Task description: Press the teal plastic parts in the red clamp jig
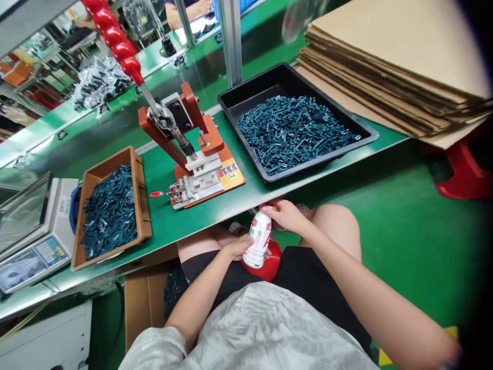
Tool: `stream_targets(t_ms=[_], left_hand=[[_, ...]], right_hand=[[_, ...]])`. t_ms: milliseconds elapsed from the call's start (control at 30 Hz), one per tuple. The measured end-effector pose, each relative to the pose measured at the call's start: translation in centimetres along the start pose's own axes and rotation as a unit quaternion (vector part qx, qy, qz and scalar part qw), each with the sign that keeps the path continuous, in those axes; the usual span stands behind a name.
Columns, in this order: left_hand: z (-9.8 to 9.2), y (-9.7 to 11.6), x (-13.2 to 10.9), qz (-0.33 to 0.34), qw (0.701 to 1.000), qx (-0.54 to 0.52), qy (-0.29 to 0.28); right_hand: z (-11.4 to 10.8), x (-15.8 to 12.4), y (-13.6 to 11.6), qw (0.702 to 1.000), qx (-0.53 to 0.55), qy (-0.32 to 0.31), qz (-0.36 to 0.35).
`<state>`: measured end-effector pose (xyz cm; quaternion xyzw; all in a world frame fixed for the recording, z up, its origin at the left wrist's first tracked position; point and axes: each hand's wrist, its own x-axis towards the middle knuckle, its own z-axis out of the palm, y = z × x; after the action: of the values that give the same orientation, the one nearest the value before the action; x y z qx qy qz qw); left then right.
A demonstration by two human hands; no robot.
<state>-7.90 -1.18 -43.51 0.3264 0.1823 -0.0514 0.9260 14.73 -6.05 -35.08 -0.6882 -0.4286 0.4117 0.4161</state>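
Between my knees, below the table edge, I hold a small white bottle [259,243] with a red and green label. My left hand [238,246] wraps round its body from the left. The fingers of my right hand [284,214] are closed over the bottle's top, so its cap is hidden. The bottle stands above the red seat [269,264] that shows between my legs.
On the green table stand an orange hand press [188,149] with a red-handled lever, a black tray [367,132] of dark blue plastic parts, a brown tray [143,205] of the same parts and a scale [36,241]. Stacked cardboard [400,67] lies far right.
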Motion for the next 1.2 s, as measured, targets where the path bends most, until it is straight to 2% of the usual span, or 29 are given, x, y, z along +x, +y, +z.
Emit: stream_targets(t_ms=[167,333,600,767,1200], left_hand=[[0.1,-0.1,-0.2,-0.003,1.0,0.0,-0.014],[0.9,0.2,-0.2,-0.006,1.0,-0.024,-0.001],[4.6,1.4,-2.3,0.041,0.999,-0.019,-0.005],[6.4,1.3,-3.5,0.047,0.999,-0.002,-0.004],[7.1,1.5,-4.2,0.064,0.997,0.036,-0.019]], right_hand=[[0.6,0.4,0.8,1.0,0.008,0.011,-0.004],[0.9,0.5,1.1,0.999,0.022,0.014,-0.018],[0.7,-1.4,-1.1,0.991,0.136,0.005,-0.016],[0.5,-2.4,-2.0,0.988,0.151,-0.004,-0.025],[0.4,-3.1,-3.2,0.986,0.16,0.004,-0.051]])
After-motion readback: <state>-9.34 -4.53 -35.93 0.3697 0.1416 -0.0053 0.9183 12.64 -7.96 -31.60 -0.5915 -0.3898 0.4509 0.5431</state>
